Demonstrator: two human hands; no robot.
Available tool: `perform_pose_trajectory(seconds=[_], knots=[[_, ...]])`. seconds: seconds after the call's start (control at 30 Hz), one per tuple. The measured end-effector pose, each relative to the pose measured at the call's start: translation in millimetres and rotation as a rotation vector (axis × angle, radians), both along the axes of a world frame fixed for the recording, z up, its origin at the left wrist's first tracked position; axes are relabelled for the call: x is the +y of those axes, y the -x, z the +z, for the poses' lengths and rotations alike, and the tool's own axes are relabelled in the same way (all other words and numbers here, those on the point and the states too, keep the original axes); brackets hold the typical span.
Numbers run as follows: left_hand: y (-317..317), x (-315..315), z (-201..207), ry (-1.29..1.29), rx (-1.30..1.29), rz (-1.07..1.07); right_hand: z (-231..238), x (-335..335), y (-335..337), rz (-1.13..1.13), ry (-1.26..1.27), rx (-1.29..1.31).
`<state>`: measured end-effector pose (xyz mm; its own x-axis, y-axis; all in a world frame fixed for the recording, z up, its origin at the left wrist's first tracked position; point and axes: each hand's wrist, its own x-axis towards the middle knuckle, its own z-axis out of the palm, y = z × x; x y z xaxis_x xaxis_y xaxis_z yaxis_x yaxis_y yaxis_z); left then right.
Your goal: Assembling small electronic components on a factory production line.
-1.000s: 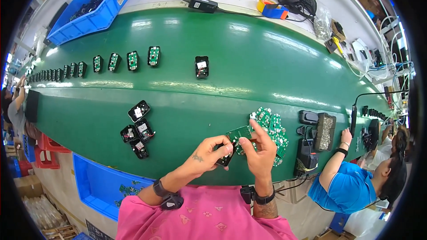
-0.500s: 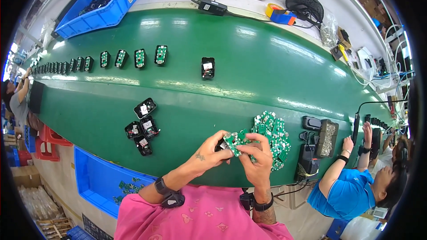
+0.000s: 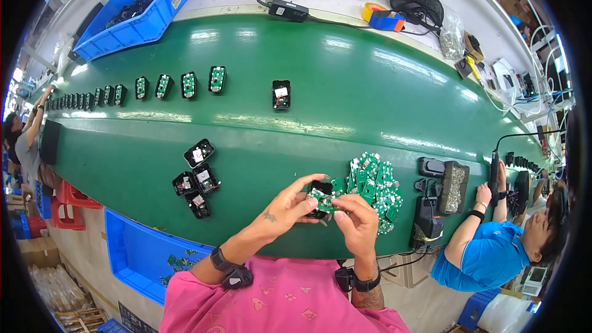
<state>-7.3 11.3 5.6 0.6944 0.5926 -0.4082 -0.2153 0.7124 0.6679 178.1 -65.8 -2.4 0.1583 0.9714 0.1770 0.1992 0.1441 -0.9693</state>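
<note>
My left hand (image 3: 288,206) is closed round a small black plastic housing (image 3: 319,186), held just above the green table in front of me. A green circuit board (image 3: 323,201) lies tilted over the housing's open side, partly covering it. My right hand (image 3: 357,217) pinches the right end of that board between thumb and fingers. A heap of similar green boards (image 3: 374,188) lies right beside my right hand. To the left, several open black housings (image 3: 205,177) with white parts and wires inside sit in a cluster.
One open housing (image 3: 281,95) stands farther back. A row of housings with boards (image 3: 189,85) runs left. Blue bins stand at the back left (image 3: 132,21) and below the table edge (image 3: 132,253). A tray of small parts (image 3: 455,189) and a person in blue (image 3: 487,253) are at right.
My left hand has turned the housing, so its open side now shows under the board. My right hand has lowered its fingers on the board's end. The person at right has shifted slightly.
</note>
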Motion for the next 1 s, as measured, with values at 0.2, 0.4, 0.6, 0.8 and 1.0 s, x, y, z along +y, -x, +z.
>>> perform_pose_trajectory(seconds=[0.2,0.4,0.6,0.8,1.0], knots=[[1,-1,1,-0.142,0.103,-0.151,-9,-2,2,0.001,0.145,0.175],[-6,-4,1,-0.417,0.270,-0.061,8,-3,8,-0.126,0.196,0.171],[-12,-4,4,-0.493,0.264,-0.116,13,4,24,-0.154,0.376,0.389],[-6,-5,-3,-0.566,0.360,0.020,10,10,38,-0.117,0.189,0.050],[-9,2,25,-0.644,0.361,0.064,46,5,20,-0.101,0.037,-0.428]])
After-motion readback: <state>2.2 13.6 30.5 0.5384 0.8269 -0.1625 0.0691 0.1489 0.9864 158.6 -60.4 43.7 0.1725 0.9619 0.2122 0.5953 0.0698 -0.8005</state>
